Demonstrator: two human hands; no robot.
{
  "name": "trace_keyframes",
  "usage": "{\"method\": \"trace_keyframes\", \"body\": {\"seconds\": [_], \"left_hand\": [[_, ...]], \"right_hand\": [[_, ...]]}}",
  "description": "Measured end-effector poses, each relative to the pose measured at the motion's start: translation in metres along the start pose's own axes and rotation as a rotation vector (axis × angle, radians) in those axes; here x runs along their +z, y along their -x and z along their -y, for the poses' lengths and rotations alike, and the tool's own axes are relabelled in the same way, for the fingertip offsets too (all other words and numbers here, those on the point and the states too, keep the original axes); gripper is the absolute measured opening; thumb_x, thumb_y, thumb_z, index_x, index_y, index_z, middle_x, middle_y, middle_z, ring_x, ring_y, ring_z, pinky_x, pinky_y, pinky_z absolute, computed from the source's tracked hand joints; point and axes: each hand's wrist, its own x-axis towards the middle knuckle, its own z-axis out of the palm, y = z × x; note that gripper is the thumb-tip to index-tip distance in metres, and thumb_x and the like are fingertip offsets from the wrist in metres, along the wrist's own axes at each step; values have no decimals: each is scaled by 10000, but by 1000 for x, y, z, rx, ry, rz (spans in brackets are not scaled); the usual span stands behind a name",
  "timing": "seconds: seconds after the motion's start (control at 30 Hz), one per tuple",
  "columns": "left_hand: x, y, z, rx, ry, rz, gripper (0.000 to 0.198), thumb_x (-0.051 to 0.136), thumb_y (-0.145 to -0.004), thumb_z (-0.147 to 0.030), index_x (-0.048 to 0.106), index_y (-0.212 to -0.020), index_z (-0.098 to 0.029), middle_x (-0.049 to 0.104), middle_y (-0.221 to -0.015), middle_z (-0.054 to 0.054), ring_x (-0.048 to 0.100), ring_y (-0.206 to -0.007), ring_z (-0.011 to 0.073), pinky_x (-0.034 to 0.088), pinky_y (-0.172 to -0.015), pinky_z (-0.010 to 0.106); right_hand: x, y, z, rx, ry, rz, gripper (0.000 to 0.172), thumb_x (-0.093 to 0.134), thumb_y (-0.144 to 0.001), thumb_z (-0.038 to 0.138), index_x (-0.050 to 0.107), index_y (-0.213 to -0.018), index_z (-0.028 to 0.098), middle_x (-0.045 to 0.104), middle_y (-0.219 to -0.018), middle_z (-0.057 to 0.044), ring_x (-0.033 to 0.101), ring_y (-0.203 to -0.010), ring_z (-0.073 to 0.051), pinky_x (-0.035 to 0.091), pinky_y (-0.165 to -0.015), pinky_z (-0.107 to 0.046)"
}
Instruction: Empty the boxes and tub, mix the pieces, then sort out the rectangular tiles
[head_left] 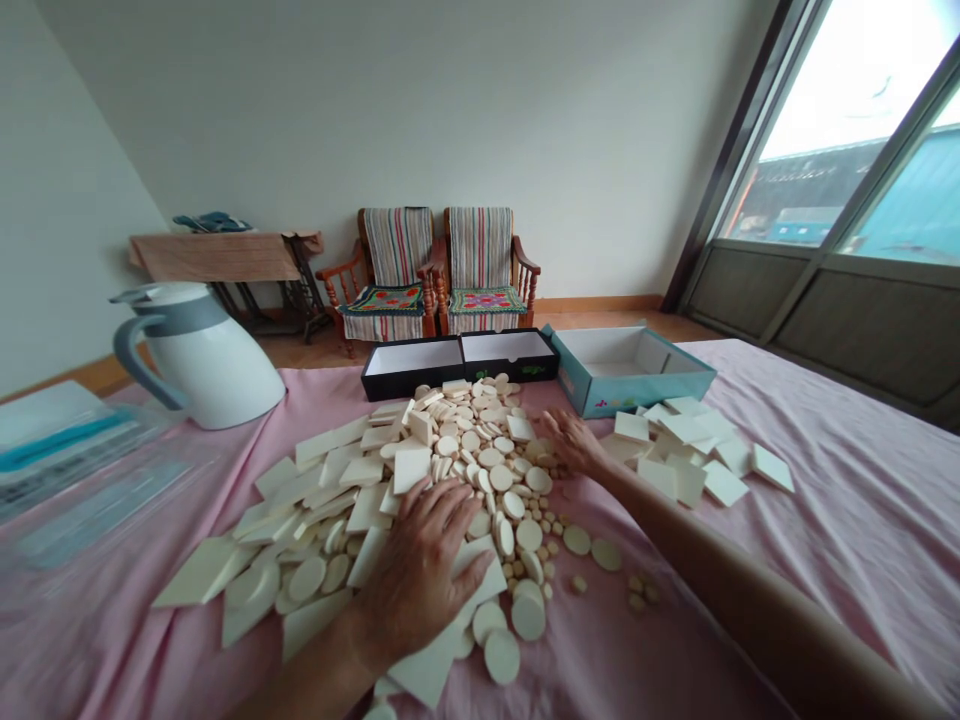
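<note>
"What could have gone wrong?"

"Your left hand [418,572] lay spread and empty on flat cream square tiles [352,510]. Pushing could have shoved them off the near edge of the pink-clothed surface [832,520]."

"And your right hand [574,443]?"

"Also open and empty, touching the far side of the round cream discs [495,478]. A careless sweep could have scattered them toward the black open box [412,367]."

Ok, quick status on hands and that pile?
Left hand spread on the pile of cream tiles and discs. Right hand at its far edge, fingers on discs. Open blue box and black tray just beyond.
</note>
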Motion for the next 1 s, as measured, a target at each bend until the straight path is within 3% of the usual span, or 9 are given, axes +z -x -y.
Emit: {"method": "trace_keyframes", "body": {"seconds": [0.13,0.3,0.53,0.67,0.8,0.87,1.0], "left_hand": [[0,0,0,-10,10,-6,351,579,-857,-320,593,-1180,-181,627,-1202,86,535,-1175,269,363,-1081,528],[-1,0,0,9,17,-22,379,602,-846,-325,585,-1198,-184,619,-1238,92,527,-1194,274,340,-1094,537],[-1,0,1,24,20,-56,365,618,-829,-312,601,-1169,-182,630,-1219,86,539,-1177,274,342,-1092,538],[-1,0,1,18,25,-44,361,615,-827,-300,603,-1169,-184,631,-1213,82,542,-1173,272,345,-1092,539],[-1,-1,0,14,25,-42,352,611,-829,-297,607,-1163,-185,636,-1200,86,547,-1164,272,352,-1087,539],[-1,-1,0,10,24,-41,348,611,-828,-293,609,-1160,-190,636,-1199,85,547,-1165,272,355,-1086,538],[0,0,1,6,28,-42,346,615,-823,-299,611,-1153,-191,633,-1205,85,542,-1174,276,357,-1083,540]], "right_hand": [[14,1,3,40,-20,-12,298,341,-967,294,614,-969,176,651,-1018,-125,564,-1027,-248,393,-945,-400],[18,9,20,54,-105,13,368,307,-978,383,601,-1059,177,661,-1039,-100,589,-996,-218,445,-877,-346],[34,15,48,138,-510,-128,374,546,-802,398,556,-1105,179,603,-1103,-95,601,-947,-204,497,-774,-321],[29,2,47,212,-243,-213,440,574,-763,415,562,-1129,170,597,-1118,-120,546,-1066,-266,429,-932,-392],[25,-13,42,358,45,-49,564,587,-753,446,533,-1219,134,584,-1197,-179,490,-1159,-350,362,-974,-460],[27,-17,43,362,67,14,543,592,-758,444,553,-1197,126,587,-1197,-194,492,-1162,-360,364,-957,-458],[33,-16,49,291,-72,-23,434,618,-749,346,588,-1134,147,605,-1151,-164,547,-1092,-299,409,-908,-397]]}}
